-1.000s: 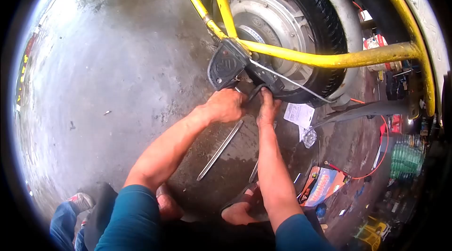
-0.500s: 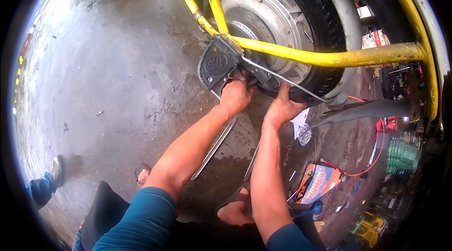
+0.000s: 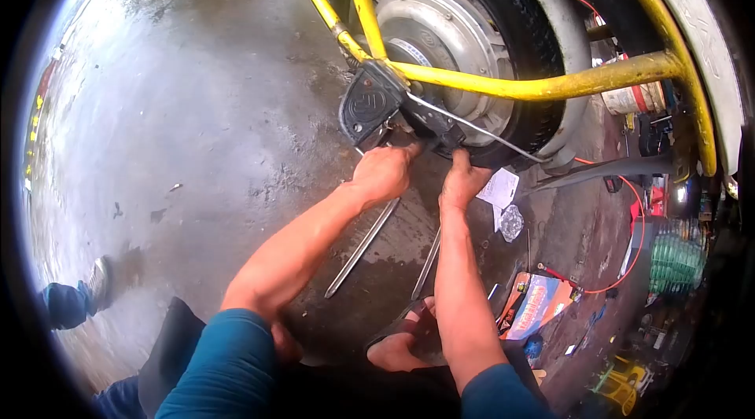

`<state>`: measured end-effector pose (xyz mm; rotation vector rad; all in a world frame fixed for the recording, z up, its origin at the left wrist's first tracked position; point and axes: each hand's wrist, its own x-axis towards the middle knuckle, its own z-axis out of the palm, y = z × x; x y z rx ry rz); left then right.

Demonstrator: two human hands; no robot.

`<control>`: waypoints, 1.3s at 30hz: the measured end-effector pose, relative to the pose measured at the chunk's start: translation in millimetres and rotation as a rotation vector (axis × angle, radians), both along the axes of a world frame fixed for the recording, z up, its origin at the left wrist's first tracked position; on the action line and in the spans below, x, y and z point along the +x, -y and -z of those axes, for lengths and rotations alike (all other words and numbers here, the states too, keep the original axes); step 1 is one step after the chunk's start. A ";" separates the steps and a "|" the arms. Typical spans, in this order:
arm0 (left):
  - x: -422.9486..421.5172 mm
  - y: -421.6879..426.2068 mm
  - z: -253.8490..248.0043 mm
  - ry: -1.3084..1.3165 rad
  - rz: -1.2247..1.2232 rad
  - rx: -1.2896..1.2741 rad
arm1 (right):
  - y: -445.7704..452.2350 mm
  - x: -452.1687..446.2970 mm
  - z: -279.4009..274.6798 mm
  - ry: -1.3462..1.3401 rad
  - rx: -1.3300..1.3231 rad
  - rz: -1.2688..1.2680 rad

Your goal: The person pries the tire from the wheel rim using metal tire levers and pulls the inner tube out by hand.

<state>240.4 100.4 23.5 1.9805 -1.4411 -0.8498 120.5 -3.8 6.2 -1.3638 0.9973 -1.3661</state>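
A wheel with a silver hub [image 3: 440, 22] and a black tyre [image 3: 543, 65] stands behind a yellow tubular frame [image 3: 503, 87]. At the frame's lower joint sits a black plastic cover [image 3: 368, 104], with a black bracket [image 3: 440, 132] beside it. My left hand [image 3: 383, 174] is closed just below the cover, its fingertips reaching under the parts; what they grip is hidden. My right hand [image 3: 464, 183] has its thumb against the bracket's lower end, fingers mostly out of sight behind it. A thin metal rod [image 3: 476, 126] runs across in front of the wheel.
Two metal bars [image 3: 362, 248] lie on the floor beneath my arms. To the right are papers [image 3: 499, 189], crumpled clear plastic [image 3: 510, 223], an orange-and-blue box [image 3: 537, 305] and a red hose [image 3: 638, 234]. Another person's shoe [image 3: 100, 285] shows at the left.
My view has shifted slightly. My left wrist has turned, with the back of the hand now more level. My right hand has drawn in towards the bracket's end, its thumb lower than before.
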 end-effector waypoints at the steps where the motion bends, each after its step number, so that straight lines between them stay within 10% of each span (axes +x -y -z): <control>1: 4.8 -10.8 -14.7 -0.008 0.062 0.004 | -0.4 -0.4 1.7 0.018 0.037 -0.028; 14: -8.9 -8.3 24.0 -0.008 0.007 0.137 | 0.4 -7.5 28.1 -0.210 0.533 -0.163; 18: -32.5 -0.2 37.0 0.161 0.074 0.074 | 17.8 -17.0 41.8 -0.257 -0.012 0.173; 26: -34.7 7.8 32.3 0.124 -0.100 0.099 | 40.4 -13.4 32.6 -1.199 -0.556 0.587; 39: -75.7 29.8 -76.1 0.044 0.162 -0.033 | 22.1 27.3 13.7 -0.853 -0.296 0.246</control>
